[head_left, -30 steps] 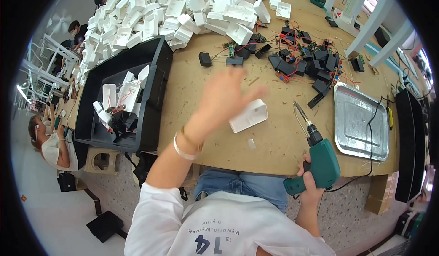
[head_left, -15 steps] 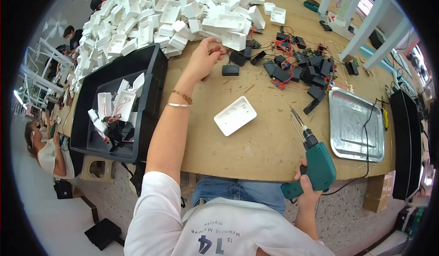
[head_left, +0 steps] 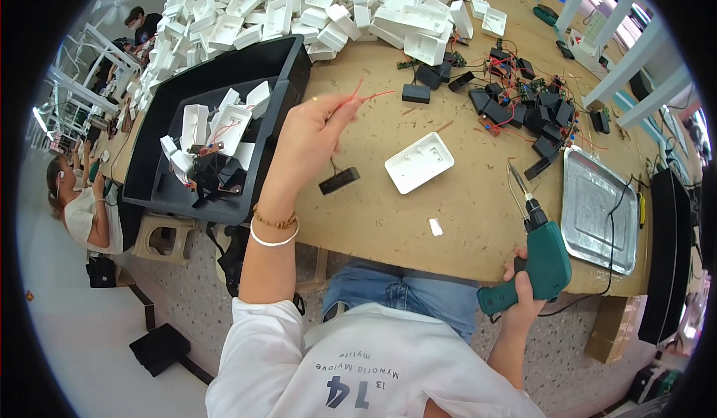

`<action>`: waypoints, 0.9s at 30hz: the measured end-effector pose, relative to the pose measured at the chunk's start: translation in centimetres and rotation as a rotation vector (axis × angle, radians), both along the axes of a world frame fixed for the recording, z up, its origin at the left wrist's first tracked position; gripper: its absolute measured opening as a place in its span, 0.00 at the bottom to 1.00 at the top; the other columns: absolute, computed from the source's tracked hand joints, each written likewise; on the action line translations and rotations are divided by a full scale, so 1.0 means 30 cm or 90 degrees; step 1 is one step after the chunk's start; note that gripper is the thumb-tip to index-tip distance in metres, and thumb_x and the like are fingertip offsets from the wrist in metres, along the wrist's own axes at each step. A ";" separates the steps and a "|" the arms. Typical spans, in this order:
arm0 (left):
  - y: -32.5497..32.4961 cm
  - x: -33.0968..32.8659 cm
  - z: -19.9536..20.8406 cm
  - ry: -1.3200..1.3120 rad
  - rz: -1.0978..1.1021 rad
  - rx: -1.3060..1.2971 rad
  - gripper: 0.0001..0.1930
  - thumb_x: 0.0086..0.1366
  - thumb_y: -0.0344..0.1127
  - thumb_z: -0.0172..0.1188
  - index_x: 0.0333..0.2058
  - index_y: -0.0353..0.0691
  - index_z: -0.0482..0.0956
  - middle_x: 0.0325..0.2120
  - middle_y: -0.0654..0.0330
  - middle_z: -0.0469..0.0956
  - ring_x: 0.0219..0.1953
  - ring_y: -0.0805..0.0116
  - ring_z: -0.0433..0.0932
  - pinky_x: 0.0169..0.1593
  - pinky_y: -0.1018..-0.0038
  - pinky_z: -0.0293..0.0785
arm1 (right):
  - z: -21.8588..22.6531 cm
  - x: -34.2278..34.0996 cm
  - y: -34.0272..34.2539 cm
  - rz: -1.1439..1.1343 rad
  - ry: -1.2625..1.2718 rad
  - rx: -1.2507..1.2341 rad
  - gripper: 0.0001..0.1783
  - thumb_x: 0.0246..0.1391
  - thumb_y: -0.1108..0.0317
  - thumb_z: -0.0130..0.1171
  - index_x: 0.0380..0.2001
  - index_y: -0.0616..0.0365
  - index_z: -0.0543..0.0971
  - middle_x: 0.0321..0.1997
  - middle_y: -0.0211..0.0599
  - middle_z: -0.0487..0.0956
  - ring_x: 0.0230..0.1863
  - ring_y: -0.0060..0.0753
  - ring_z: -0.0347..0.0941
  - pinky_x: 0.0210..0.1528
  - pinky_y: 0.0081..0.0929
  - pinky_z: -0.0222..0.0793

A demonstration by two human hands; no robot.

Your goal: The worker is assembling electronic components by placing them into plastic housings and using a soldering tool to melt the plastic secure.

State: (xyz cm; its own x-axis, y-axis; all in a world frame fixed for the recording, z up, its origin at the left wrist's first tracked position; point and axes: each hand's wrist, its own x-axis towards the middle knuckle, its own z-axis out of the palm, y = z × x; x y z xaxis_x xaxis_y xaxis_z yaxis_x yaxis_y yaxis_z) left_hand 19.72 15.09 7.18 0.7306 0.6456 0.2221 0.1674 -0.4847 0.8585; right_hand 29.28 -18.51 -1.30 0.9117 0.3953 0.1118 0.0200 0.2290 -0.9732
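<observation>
My left hand (head_left: 310, 138) pinches thin red wires (head_left: 376, 94), whose ends stick out past the fingertips. Below that hand hangs a small black box (head_left: 340, 181), close over the cardboard-covered table. My right hand (head_left: 525, 292) is wrapped round the handle of a green soldering gun (head_left: 549, 257), its metal tip pointing up and away from me. Between the two hands an open white plastic case (head_left: 420, 164) lies hollow side up, with small posts inside. Nearer to me is a small white scrap (head_left: 435, 227).
A large pile of white cases (head_left: 336, 11) covers the far left. A black bin (head_left: 258, 157) at left holds white cases and wired parts. Tangled black boxes with red wires (head_left: 523, 108) lie far right. At right is a metal tray (head_left: 597, 220) with a black cord across it.
My left hand has come back toward me from beside the pile, bringing the red wires and black box. My right hand keeps hold of the soldering gun. The view has shifted.
</observation>
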 end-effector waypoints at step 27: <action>-0.396 0.103 -0.291 -0.052 -0.007 0.403 0.07 0.51 0.25 0.60 0.25 0.33 0.70 0.50 0.50 0.68 0.53 0.45 0.64 0.53 0.60 0.65 | -0.022 -0.058 -0.035 0.076 -0.038 -0.003 0.28 0.45 0.63 0.59 0.46 0.72 0.69 0.43 0.50 0.73 0.29 0.29 0.70 0.39 0.29 0.68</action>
State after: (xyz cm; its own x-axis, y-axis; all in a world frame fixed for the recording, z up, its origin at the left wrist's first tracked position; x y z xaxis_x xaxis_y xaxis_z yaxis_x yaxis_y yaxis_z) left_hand 22.82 3.22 -1.56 0.7016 0.3632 0.6131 0.1059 -0.9039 0.4144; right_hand 27.54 -19.57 -1.96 0.8498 0.5015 0.1626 0.0508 0.2292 -0.9721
